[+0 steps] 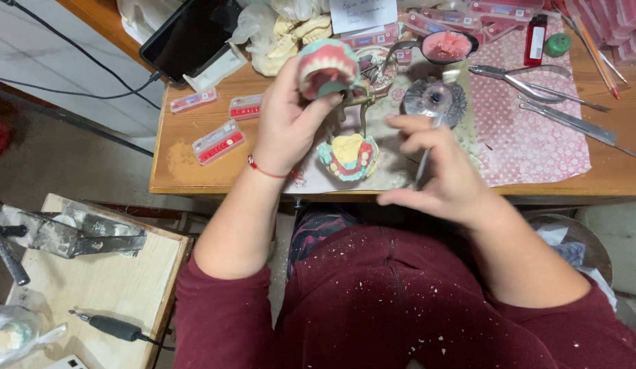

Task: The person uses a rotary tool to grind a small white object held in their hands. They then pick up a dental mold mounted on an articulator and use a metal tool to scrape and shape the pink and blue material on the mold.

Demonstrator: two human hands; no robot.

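My left hand [288, 119] is raised over the wooden table [188, 164] and grips a pink wax denture with white teeth [326, 67], set on the upper arm of a metal articulator. Below it on the table sits the lower dental model [349, 156], yellow and teal with red wax. My right hand [438, 171] holds a thin metal wax tool [423, 160] pointing down, just right of the lower model. A red thread bracelet [265, 169] circles my left wrist.
Small red-and-clear tooth boxes [219, 141] lie at the table's left. A dark tablet [188, 34] leans at the back. A bowl of pink wax [446, 46], pliers and metal tools [537, 82] rest on a pink dotted cloth [537, 143]. A side bench [92, 287] holds a handpiece [113, 328].
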